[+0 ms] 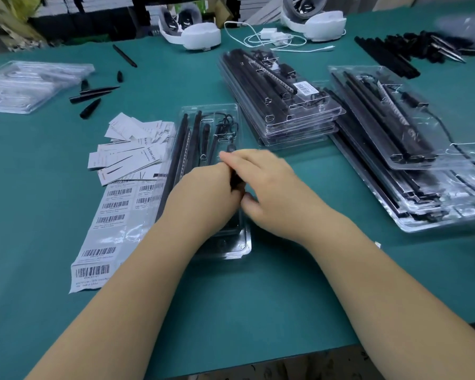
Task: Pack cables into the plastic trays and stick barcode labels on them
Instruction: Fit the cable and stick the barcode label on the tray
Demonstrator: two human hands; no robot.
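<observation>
My left hand (211, 193) and right hand (269, 187) meet over the tray (242, 244); both sets of fingers curl round a black cable (235, 181), mostly hidden.

Two bare, sleeveless forearms (154, 270)

A wide tabletop (258, 297) covered in teal-green matting fills the room's foreground under even, flat light. Beyond its far edge sit stacked grey sheets (93, 6) and brown cardboard (0, 20), cluttered and dim. A speckled floor (299, 371) shows below the near edge.
</observation>
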